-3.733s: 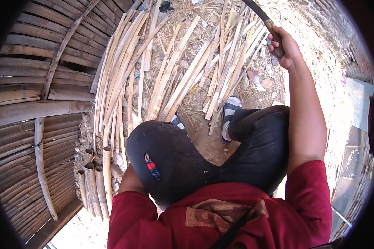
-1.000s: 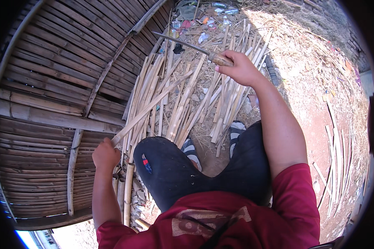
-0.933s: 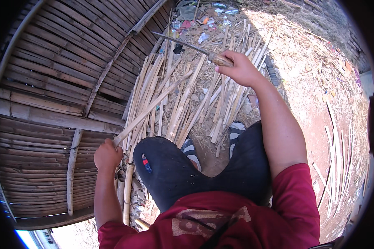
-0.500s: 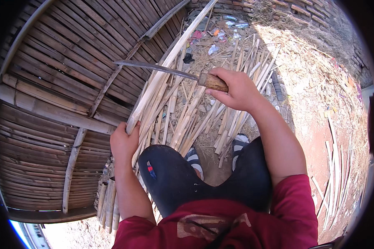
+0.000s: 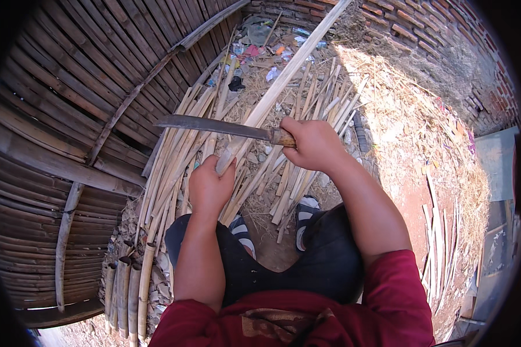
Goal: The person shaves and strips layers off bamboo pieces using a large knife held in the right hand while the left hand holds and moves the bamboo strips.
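My left hand [image 5: 211, 184] is closed round the near end of a long pale bamboo strip [image 5: 283, 76], which slants away up to the right, past the far wall's edge. In my right hand [image 5: 314, 144] is the wooden handle of a machete [image 5: 214, 125]. Its long dark blade points left and lies across the strip, just beyond my left hand. Whether the edge touches the strip or hovers above it, I cannot tell. Many split bamboo strips [image 5: 171, 159] lie heaped on the ground beneath both hands.
A slatted bamboo wall [image 5: 58, 133] stands close on the left, with several upright bamboo tubes [image 5: 134, 292] at its foot. A brick wall [image 5: 422, 34] closes the far side. Litter and straw [image 5: 388, 87] cover the ground there. More thin strips [image 5: 437, 248] lie at the right.
My left hand has moved right, swinging the bamboo strip away from the slatted wall. The machete has come down slightly and turned, showing more of its blade's flat side. My view has shifted right.
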The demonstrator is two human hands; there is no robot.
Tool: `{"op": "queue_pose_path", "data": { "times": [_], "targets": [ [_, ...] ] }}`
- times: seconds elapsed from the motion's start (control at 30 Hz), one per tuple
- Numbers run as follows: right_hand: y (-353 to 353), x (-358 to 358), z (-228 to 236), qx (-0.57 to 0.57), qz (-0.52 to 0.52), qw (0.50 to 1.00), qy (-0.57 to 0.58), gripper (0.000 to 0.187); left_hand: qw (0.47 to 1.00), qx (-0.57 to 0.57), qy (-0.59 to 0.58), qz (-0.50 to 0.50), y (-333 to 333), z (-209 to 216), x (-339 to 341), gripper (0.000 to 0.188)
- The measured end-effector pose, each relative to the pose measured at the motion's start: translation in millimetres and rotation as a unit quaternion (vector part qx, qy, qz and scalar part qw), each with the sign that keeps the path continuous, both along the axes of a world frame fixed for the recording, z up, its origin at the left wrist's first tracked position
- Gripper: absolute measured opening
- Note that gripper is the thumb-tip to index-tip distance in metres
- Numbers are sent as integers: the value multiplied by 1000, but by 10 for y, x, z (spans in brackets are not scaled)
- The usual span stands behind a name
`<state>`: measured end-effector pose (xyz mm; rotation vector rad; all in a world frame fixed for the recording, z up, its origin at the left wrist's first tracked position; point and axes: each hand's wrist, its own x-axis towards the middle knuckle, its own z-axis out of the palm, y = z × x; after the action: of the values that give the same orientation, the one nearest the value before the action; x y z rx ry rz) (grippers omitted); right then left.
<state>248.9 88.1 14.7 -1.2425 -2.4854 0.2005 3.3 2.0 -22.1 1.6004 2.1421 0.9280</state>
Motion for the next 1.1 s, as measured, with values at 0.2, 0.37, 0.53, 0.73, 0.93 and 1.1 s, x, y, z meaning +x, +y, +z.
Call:
{"op": "queue_pose_path", "data": {
  "times": [0.2,0.37,0.53,0.73,0.93,1.1],
  "targets": [
    [47,-202,-46,-31,12,999,28,25,1000,-13,19,14,-84,101,-69,40],
    [212,24,-111,-55,-93,993,54,30,998,-58,11,18,-54,62,-95,40],
    [-36,-239,-50,-49,16,997,-52,27,999,19,44,-2,-82,-43,-86,39],
    [181,-31,-85,-128,-8,992,15,23,997,-11,73,2,-36,45,-35,39],
    [-4,-255,-78,-84,12,995,-47,25,999,8,37,14,-42,-11,-43,39],
    [285,76,-88,-86,-92,990,69,27,998,-21,64,0,-71,20,-107,39]
  ]
}}
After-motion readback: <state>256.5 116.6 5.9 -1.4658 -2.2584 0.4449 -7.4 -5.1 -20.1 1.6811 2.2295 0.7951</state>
